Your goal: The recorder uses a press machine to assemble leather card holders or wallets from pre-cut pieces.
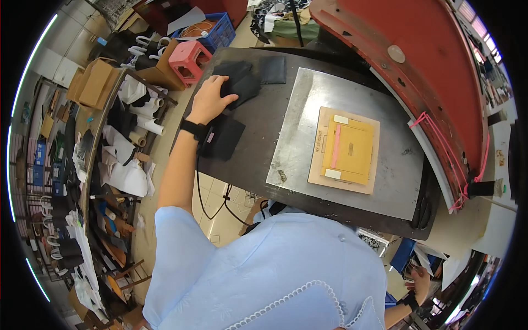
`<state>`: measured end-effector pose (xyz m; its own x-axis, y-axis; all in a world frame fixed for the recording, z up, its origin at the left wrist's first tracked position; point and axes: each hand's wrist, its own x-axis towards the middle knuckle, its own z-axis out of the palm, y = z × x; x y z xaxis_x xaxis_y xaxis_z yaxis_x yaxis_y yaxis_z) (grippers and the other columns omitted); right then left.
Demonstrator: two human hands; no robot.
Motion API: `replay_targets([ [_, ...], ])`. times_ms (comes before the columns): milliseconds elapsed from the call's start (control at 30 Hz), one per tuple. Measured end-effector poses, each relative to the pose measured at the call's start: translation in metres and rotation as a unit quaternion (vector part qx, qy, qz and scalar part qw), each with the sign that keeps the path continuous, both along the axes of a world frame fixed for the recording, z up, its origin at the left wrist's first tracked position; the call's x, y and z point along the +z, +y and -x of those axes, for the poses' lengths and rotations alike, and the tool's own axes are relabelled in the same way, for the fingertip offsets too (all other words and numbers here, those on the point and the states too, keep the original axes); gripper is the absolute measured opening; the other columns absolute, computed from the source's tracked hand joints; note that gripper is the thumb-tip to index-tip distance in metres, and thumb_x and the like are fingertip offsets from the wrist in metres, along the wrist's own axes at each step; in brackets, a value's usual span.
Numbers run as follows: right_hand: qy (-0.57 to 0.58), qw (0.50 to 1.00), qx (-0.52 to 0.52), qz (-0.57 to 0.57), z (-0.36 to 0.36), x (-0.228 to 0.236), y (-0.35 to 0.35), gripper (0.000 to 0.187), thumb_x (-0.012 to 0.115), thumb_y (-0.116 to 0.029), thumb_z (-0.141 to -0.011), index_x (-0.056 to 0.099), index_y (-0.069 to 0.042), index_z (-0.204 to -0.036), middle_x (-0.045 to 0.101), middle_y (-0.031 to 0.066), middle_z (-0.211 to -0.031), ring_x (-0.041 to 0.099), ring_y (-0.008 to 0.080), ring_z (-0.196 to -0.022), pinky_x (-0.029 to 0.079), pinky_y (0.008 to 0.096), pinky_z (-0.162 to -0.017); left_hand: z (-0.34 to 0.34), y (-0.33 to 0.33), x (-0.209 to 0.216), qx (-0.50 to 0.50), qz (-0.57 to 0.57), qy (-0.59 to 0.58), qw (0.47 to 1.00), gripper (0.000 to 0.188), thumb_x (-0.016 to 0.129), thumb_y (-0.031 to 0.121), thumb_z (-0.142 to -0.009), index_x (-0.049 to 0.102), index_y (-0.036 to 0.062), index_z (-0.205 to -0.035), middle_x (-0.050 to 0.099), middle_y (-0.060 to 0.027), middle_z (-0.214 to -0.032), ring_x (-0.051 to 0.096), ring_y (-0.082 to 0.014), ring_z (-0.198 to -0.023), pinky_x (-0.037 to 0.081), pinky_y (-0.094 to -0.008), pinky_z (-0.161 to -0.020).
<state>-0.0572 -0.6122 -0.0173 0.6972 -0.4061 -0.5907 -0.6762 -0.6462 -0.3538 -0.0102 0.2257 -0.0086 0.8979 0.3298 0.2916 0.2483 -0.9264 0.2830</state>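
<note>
My left hand (208, 102) rests at the edge of a pile of thin black sheet pieces (240, 82) on the dark table. Its thumb is spread from the fingers, and the fingertips touch the pile. Beside my left wrist lies another black piece (224, 136), and a flat black square (273, 70) is just beyond the pile. My right hand (421, 283) is low at the far right, by a blue container (404, 254) and white sheets; its fingers look apart with nothing visible in them. A yellow die board (357, 148) with a pink strip lies on a metal plate (300, 110).
A large red machine arm (407, 55) with pink cord (434, 135) overhangs the table's right side. Dark scissors (422, 212) lie at the right corner. A red stool (190, 61) and blue crate (220, 33) stand behind; a cluttered shelf (93, 148) runs along the left.
</note>
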Motion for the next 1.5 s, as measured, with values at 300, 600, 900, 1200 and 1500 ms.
replay_targets([
  [300, -0.206, 0.967, 0.110, -0.100, -0.034, 0.068, 0.120, 0.049, 0.063, -0.016, -0.096, 0.052, -0.005, -0.142, 0.065, 0.0117, -0.124, 0.062, 0.0133, -0.091, 0.049, 0.0250, -0.076, -0.021, 0.012, 0.002, 0.018, 0.051, 0.016, 0.998, 0.038, 0.083, 0.020, -0.075, 0.063, 0.0005, -0.101, 0.064, -0.0103, -0.084, 0.061, -0.0256, -0.076, 0.050, -0.0349, -0.074],
  [600, -0.196, 0.873, 0.234, -0.380, -0.087, 0.100, 0.248, 0.025, 0.056, -0.004, -0.097, 0.064, 0.004, -0.119, 0.073, 0.0137, -0.099, 0.069, 0.0174, -0.083, 0.055, 0.0284, -0.078, 0.022, -0.086, 0.095, -0.046, 0.372, -0.123, 0.919, 0.024, 0.073, 0.004, -0.088, 0.067, -0.0010, -0.111, 0.070, -0.0028, -0.097, 0.062, -0.0076, -0.089, 0.049, -0.0239, -0.081],
  [900, 0.012, 0.766, 0.221, -0.603, -0.120, 0.049, 0.349, 0.029, 0.052, -0.023, -0.104, 0.066, -0.001, -0.116, 0.064, 0.0009, -0.082, 0.056, 0.0061, -0.064, 0.042, 0.0196, -0.054, 0.022, -0.230, 0.064, -0.451, 0.221, -0.130, 0.855, 0.018, 0.073, -0.002, -0.076, 0.074, 0.0107, -0.088, 0.074, -0.0055, -0.106, 0.067, -0.0291, -0.116, 0.038, -0.0459, -0.109],
  [1200, -0.069, 0.838, 0.270, -0.470, -0.142, 0.030, 0.360, 0.026, 0.063, -0.024, -0.099, 0.067, -0.002, -0.112, 0.063, -0.0017, -0.077, 0.054, 0.0037, -0.059, 0.041, 0.0185, -0.051, 0.005, -0.231, 0.029, -0.328, 0.139, -0.084, 0.931, 0.022, 0.066, -0.002, -0.081, 0.069, 0.0091, -0.100, 0.066, -0.0104, -0.126, 0.057, -0.0301, -0.128, 0.037, -0.0465, -0.111],
  [1500, -0.140, 0.855, 0.248, -0.434, -0.155, 0.013, 0.377, 0.040, 0.066, -0.018, -0.096, 0.057, 0.002, -0.130, 0.064, 0.0018, -0.074, 0.057, 0.0063, -0.060, 0.047, 0.0213, -0.054, -0.006, -0.216, 0.008, -0.276, 0.218, -0.016, 0.936, 0.025, 0.067, 0.010, -0.091, 0.066, 0.0047, -0.116, 0.061, -0.0145, -0.134, 0.054, -0.0343, -0.128, 0.045, -0.0409, -0.103],
])
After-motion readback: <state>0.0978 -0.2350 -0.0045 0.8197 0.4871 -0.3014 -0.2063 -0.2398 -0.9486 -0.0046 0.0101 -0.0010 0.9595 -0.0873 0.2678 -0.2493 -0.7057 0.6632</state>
